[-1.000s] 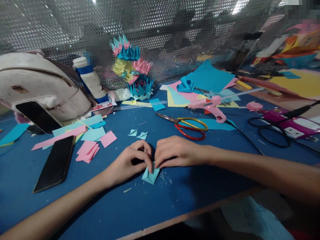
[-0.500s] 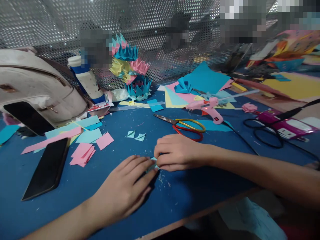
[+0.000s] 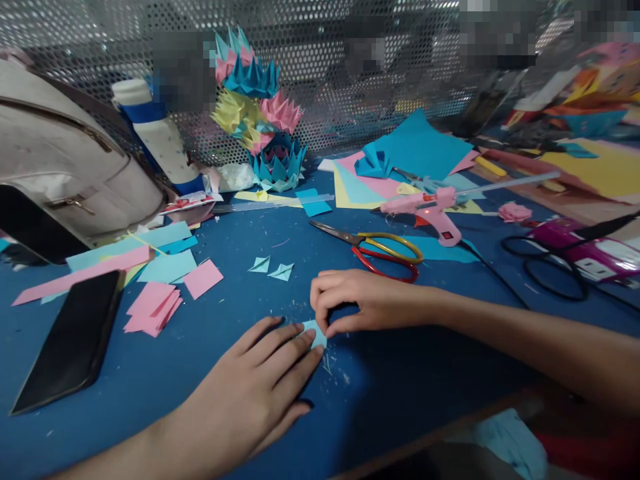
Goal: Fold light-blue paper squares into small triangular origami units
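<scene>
A small light blue piece of paper [image 3: 317,339] lies on the blue table between my hands. My left hand [image 3: 265,383] rests flat with its fingers stretched out, the fingertips pressing on the paper's left side. At the paper's right edge, my right hand [image 3: 357,301] is closed in a pinch, thumb and forefinger on the sheet. Two small folded light blue paper pieces [image 3: 281,272] sit beyond my left hand. Scissors [image 3: 345,233] with one yellow and one red handle loop lie just past my right hand.
A pink glue gun [image 3: 435,207] with a black cord stands behind the scissors. Pink paper squares [image 3: 155,308], paper strips and a black phone [image 3: 70,340] lie to the left. Farther back are a folded-paper sculpture [image 3: 277,160], a bottle [image 3: 160,143] and a bag [image 3: 60,153].
My left hand has flattened and its fingers have spread. My right hand has lifted slightly and its fingers have drawn into a pinch, showing more of the light blue paper. The view has shifted a little.
</scene>
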Motion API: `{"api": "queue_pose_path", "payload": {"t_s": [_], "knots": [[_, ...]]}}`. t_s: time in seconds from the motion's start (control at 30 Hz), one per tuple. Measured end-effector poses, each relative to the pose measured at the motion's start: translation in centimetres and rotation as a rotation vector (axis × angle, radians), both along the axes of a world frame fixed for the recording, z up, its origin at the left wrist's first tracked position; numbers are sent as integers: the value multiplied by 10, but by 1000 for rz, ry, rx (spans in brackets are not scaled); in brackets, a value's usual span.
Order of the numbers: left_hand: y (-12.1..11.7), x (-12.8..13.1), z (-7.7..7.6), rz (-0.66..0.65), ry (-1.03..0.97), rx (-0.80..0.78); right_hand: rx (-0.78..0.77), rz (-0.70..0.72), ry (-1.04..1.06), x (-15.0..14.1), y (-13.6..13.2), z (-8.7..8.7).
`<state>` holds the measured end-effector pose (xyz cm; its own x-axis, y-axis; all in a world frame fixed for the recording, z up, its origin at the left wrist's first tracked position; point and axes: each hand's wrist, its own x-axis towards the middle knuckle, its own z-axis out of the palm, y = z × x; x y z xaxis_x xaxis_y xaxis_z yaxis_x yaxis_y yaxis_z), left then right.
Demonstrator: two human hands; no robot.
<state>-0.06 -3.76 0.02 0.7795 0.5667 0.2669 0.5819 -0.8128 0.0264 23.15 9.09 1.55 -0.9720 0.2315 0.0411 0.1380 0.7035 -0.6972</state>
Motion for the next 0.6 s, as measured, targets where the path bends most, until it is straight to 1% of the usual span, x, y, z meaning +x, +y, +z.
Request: {"api": "queue_pose_path", "payload": {"t_s": [0.07,0.17,0.33,0.6], "knots": [[0,0,-1,2,0,12,-18,-53,-36,-1,-3,1],[0,0,-2,7,-5,13,7,-91,-45,-3,-8,2],[-1,-1,-4,23,2,-9,67,-89,-28,-2,-14,3],[0,0,0,10,19,-3,175,-100,-48,-2,-21,2]]}}
